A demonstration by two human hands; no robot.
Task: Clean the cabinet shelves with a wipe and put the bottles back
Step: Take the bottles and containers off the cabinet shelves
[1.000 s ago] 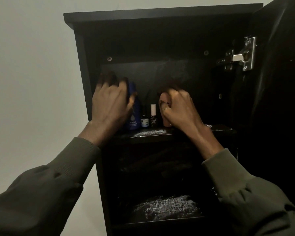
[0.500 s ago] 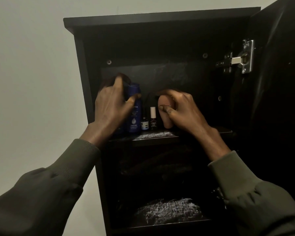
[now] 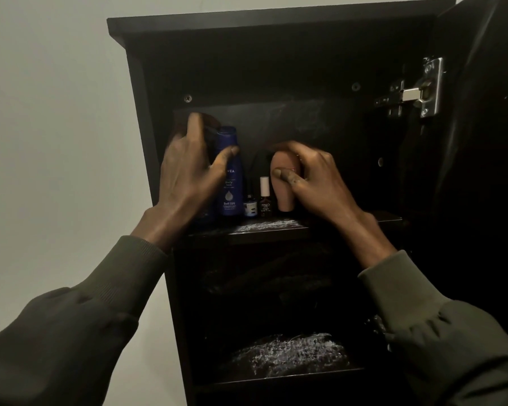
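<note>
Blue Nivea bottle (image 3: 230, 174) stands on upper shelf (image 3: 279, 230), left hand (image 3: 188, 174) curled round it; right hand (image 3: 314, 180) grips pink bottle (image 3: 285, 183). Two small vials (image 3: 257, 200) between. White residue on both shelves: wiping apparently unfinished.

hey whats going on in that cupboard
A person is reaching with both hands into the upper shelf of a dark cabinet with its door open. The left hand is at the blue lotion bottle, thumb against its front. The right hand grips a tan tube standing on the same shelf. Two small bottles stand between them. Whitish streaks show on this shelf and the lower shelf.
</note>
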